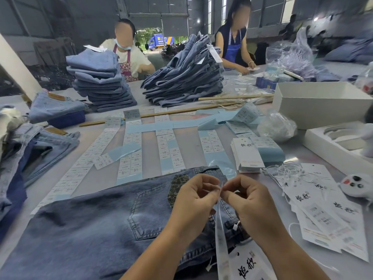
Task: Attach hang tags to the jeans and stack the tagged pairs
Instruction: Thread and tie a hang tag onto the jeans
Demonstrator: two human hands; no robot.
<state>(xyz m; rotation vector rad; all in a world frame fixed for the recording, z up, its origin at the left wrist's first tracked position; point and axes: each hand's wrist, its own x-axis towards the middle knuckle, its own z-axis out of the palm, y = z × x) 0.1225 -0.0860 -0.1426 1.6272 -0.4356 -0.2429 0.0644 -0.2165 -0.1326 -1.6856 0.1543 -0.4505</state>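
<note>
A pair of jeans (84, 225) is laid flat on the desk (282, 215) in the lower half of the frame, its long axis running from lower left to the waistband at centre right, back pockets facing up. Above the waistband end, near frame centre, both hands are held close together, fingertips nearly touching. A thin white string (221, 186) is pinched between the curled fingers of the left hand (193, 201) and those of the right hand (250, 201). A hang tag (238, 261) is seen below the right hand, hanging toward the bottom edge with its long axis roughly vertical, over the waistband. Loose tags (331, 215) are spread at lower right, and a neat tag pile (247, 156) lies just above the right hand. Two jeans stacks (101, 81) are placed at upper centre, beyond strips of stickers (131, 156).
</note>
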